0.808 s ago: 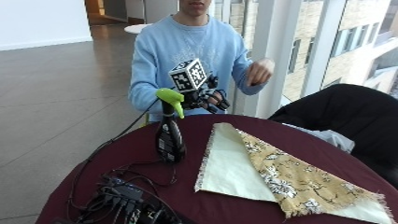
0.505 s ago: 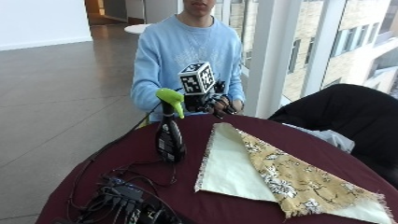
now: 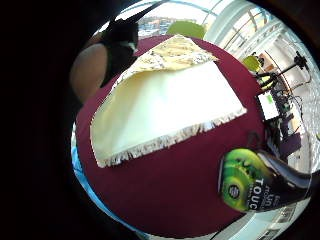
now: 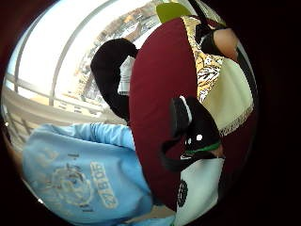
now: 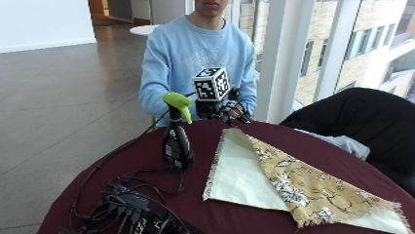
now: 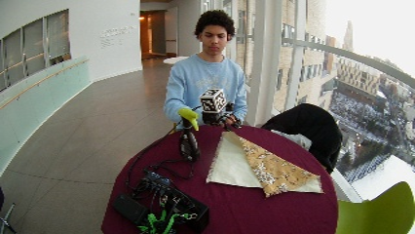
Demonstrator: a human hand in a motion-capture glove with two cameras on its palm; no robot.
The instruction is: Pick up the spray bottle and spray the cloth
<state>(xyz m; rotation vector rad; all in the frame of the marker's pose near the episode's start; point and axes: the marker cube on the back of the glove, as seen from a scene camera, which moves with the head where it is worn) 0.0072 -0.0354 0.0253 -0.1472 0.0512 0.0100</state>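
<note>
A dark spray bottle (image 5: pixel 176 144) with a lime-green trigger head stands upright on the round maroon table (image 5: pixel 195 204), left of the cloth. The cloth (image 5: pixel 279 180) lies flat, pale cream with a yellow floral layer folded over it. My gloved right hand (image 5: pixel 225 111) hovers over the table's far edge, just right of the bottle's head and not touching it. Its fingers hang loosely curled and hold nothing. In the little finger side palm view the bottle (image 3: pixel 255 185) is close beside the cloth (image 3: pixel 165 105). The thumb side palm view shows the cloth (image 4: pixel 225 94) past the glove.
A tangle of black cables and an electronics box (image 5: pixel 129 209) lies at the table's front left. A black jacket (image 5: pixel 350 117) hangs over a chair at the right. A green chair (image 6: pixel 376 214) stands near the table's front right edge.
My gloved hand has dropped a little lower toward the table's far edge. The person's bare hand, raised at first, has gone out of sight. Bottle and cloth have not moved.
</note>
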